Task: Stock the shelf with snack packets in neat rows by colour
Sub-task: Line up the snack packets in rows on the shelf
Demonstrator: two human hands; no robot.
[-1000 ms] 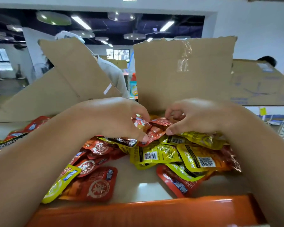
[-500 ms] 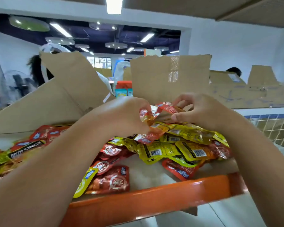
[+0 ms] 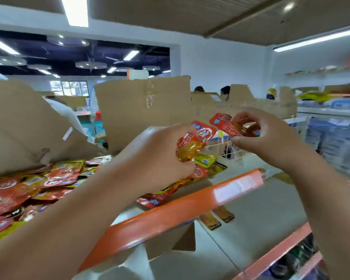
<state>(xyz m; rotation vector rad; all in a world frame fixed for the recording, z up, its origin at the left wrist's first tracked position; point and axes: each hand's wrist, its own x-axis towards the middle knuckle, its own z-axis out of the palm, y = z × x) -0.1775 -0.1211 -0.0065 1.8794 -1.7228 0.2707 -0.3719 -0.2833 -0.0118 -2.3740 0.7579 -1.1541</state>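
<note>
My left hand (image 3: pixel 158 156) grips a small bunch of red snack packets (image 3: pixel 192 142) above the shelf's right end. My right hand (image 3: pixel 265 136) pinches one more red packet (image 3: pixel 225 124) just to the right, lifted clear of the pile. A loose heap of red and yellow packets (image 3: pixel 38 184) covers the top shelf, whose orange front rail (image 3: pixel 190 201) runs across the middle. A yellow packet (image 3: pixel 205 159) lies just below my left hand.
Torn cardboard flaps (image 3: pixel 141 110) stand behind the pile. A lower shelf (image 3: pixel 257 215) to the right holds two packets (image 3: pixel 216 218) near its back. A wire basket (image 3: pixel 226 148) sits beyond the shelf end. People stand behind the cardboard.
Both hands have lifted red packets out of the pile and moved up and to the right. My view has swung right, bringing the lower shelf into sight.
</note>
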